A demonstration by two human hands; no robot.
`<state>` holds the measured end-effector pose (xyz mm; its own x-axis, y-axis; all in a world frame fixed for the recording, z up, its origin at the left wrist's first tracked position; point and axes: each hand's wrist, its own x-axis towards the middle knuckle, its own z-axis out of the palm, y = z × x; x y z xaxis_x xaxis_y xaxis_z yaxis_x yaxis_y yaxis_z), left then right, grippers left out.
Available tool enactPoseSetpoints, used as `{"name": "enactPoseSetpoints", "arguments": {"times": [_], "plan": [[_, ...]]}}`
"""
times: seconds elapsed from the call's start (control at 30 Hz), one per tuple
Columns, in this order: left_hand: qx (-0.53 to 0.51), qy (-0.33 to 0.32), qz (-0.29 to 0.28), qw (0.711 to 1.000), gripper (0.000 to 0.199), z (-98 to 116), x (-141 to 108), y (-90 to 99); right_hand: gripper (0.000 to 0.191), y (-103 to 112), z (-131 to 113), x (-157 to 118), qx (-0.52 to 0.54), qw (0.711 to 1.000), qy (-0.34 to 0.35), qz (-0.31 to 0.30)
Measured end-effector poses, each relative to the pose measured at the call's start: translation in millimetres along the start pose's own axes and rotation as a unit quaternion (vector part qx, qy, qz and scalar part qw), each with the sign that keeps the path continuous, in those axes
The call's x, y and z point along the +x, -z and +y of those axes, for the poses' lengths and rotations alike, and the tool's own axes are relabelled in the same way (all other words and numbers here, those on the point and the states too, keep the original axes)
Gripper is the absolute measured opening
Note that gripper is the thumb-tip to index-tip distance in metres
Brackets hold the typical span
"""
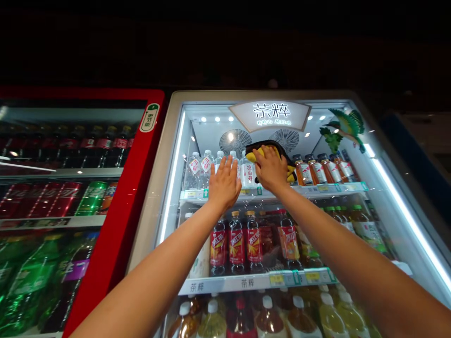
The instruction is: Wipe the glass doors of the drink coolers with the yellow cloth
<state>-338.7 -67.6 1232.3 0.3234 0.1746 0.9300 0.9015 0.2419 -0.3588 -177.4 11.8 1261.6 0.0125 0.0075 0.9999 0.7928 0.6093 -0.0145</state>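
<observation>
My left hand (224,184) lies flat against the glass door (206,134) of a lit drinks fridge, its fingers stretched out and a little apart. To its right, my right hand (273,170) holds a yellow and black cloth (251,149) against the same glass. The cloth is bunched under the palm and fingers, so part of it is hidden. Behind the glass, clear water bottles (194,166) stand near my left hand. Amber drink bottles (319,170) stand to the right of the cloth.
A red-framed fridge (139,178) with cans and bottles stands on the left. Inside the lit fridge are red-labelled bottles (237,244) on a lower shelf. A lit sign (270,116) sits above the cloth, and a green bird-shaped decoration (347,126) is at the upper right.
</observation>
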Motion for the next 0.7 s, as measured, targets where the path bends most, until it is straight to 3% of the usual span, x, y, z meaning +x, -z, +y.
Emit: {"name": "enactPoseSetpoints", "arguments": {"times": [0.13,0.23,0.33,0.43,0.57,0.63,0.7], "plan": [[0.008,0.022,-0.034,0.999,0.064,20.2,24.5,7.9,0.049,8.4,21.7,28.3,0.012,0.997,0.068,-0.022],[0.008,0.052,-0.069,0.996,0.064,33.3,31.9,14.0,0.050,15.3,49.4,30.5,0.008,1.000,0.002,0.001],[0.004,0.065,-0.083,0.994,0.066,43.3,29.6,16.4,0.051,16.5,60.7,6.8,0.000,0.996,-0.082,0.026],[0.001,0.057,-0.081,0.995,0.065,53.2,29.1,14.8,0.051,14.7,53.1,-5.4,0.001,0.999,-0.036,-0.005],[-0.007,0.040,-0.071,0.997,0.065,67.0,38.7,9.7,0.050,15.7,56.5,23.6,0.001,0.998,0.054,-0.034],[-0.012,0.039,-0.072,0.997,0.065,71.9,41.9,6.7,0.050,17.3,70.4,35.5,-0.001,0.998,0.055,-0.026],[-0.019,0.038,-0.070,0.997,0.065,74.6,40.9,3.5,0.051,17.1,84.4,31.6,-0.006,1.000,0.000,0.004]]}}
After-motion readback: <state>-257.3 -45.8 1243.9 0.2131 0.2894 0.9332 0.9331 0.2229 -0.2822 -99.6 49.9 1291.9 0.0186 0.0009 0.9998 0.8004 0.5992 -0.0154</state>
